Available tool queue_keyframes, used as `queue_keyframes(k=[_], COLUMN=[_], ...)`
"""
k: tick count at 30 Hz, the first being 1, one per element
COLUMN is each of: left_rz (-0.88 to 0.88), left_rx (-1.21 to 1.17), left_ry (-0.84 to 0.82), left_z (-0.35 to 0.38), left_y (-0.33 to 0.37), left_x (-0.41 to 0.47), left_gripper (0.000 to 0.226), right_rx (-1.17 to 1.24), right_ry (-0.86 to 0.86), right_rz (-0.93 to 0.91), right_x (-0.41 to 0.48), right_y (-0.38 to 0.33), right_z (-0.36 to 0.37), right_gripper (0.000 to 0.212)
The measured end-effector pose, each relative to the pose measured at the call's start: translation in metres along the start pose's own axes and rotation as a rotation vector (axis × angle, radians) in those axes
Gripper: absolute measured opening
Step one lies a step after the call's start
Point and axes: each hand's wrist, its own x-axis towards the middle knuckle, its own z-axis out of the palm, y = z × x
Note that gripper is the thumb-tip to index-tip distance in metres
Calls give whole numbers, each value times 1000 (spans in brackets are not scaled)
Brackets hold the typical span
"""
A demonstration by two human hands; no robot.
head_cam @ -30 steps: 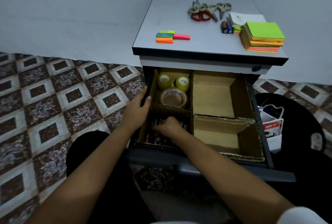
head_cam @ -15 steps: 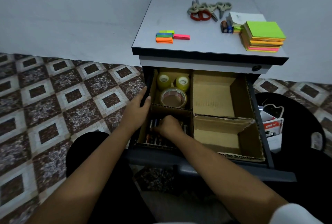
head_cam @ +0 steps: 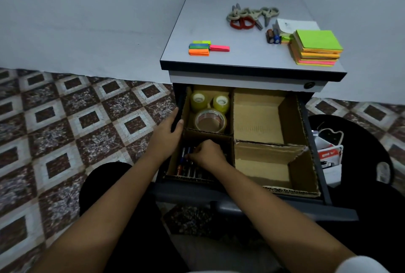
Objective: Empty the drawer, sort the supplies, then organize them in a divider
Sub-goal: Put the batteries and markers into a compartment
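Pens (head_cam: 186,161): lying side by side in the front-left compartment of the cardboard divider (head_cam: 269,144), directly under the right hand's fingertips and just right of the left hand.
Right hand (head_cam: 207,154): reaches down into that compartment, knuckles up, fingers curled onto the pens; the grip is partly closed, but whether it has hold of a pen I cannot tell.
Left hand (head_cam: 167,134): grip wrapped around the left wall of the drawer (head_cam: 252,203), thumb inside the divider's edge, forearm coming in from lower left.
Tape rolls (head_cam: 209,111): 3 in the compartment just beyond both hands.
Other compartments: the 2 to the right of the right hand hold nothing visible.
Bench (head_cam: 243,60): well beyond the hands, carrying scissors (head_cam: 247,18), sticky notes (head_cam: 316,48), page flags (head_cam: 202,47) and batteries (head_cam: 272,36).
Change: the right hand has shifted slightly left and further in over the pens since 1 second ago; the left hand stays on the drawer wall.
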Motion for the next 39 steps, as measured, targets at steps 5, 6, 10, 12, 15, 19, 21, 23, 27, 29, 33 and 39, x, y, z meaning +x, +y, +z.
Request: queue_keyframes(k=[5,6,10,12,15,19,21,23,27,29,33,39], left_rz=[146,194,401,478,571,679,650,624,599,531,323,-133], left_rx=[220,269,347,319,281,279,263,293,359,345,268,-157], left_ry=[52,67,130,157,172,184,112,69,-14,-66,-115,-176], left_z=[-3,-5,-11,-13,-13,-8,-5,-1,13,24,50,75], left_y=[2,4,27,47,85,134,160,183,219,233,252,264], left_x=[4,5,12,18,32,64,83,101,130,143,169,197], left_gripper=[47,46,45,44,37,36,34,30,30,28,25,24], right_rx=[115,121,138,105,83,-30,-131,-202,-282,-319,-370,-361], right_ry=[8,17,75,131,252,412,504,575,634,649,675,665], right_rz=[-182,-223,-350,-376,-369,-367,-375,-366,-331,-307,-287,-284], right_x=[-25,-31,-50,-52,-50,-46,-41,-33,-13,0,24,44], right_y=[-11,-14,-25,-30,-33,-38,-41,-44,-49,-49,-45,-45], right_z=[-26,-34,-80,-104,-146,-203,-229,-253,-292,-307,-325,-338], right_gripper=[19,18,18,17,12,10,13,14,14,14,18,21])
